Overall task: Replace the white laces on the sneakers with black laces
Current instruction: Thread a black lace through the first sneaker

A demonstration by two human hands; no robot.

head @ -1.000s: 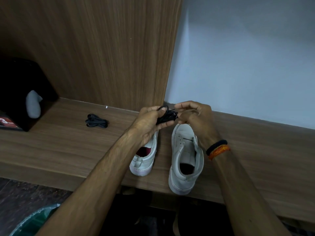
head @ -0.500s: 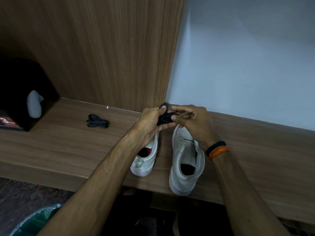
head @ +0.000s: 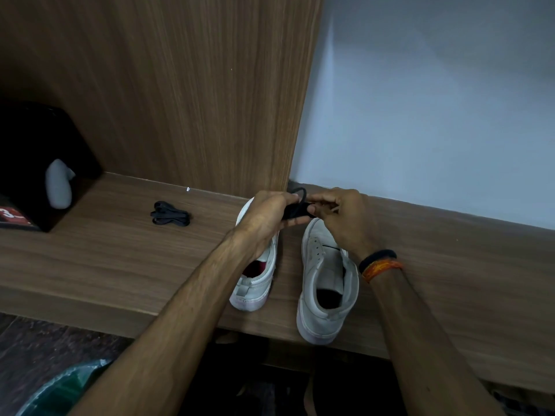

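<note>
Two white sneakers stand side by side on a wooden ledge, heels toward me: the left sneaker (head: 257, 283) and the right sneaker (head: 326, 283). Neither shows laces in its eyelets. Above their toes my left hand (head: 267, 219) grips a bundled black lace (head: 295, 210), with a loop sticking up at the top. My right hand (head: 345, 217) pinches the same bundle from the right. A second bundled black lace (head: 170, 217) lies on the ledge to the left.
The wooden ledge (head: 105, 265) runs along a wood panel and a pale wall. A black box (head: 33, 163) with a grey object (head: 58, 187) on it stands at the far left. A green bag (head: 60, 388) lies on the dark floor below.
Both hands have stayed above the sneaker toes, working the black lace bundle. My right fingers have shifted their pinch on it and a loop now stands up from the top.
</note>
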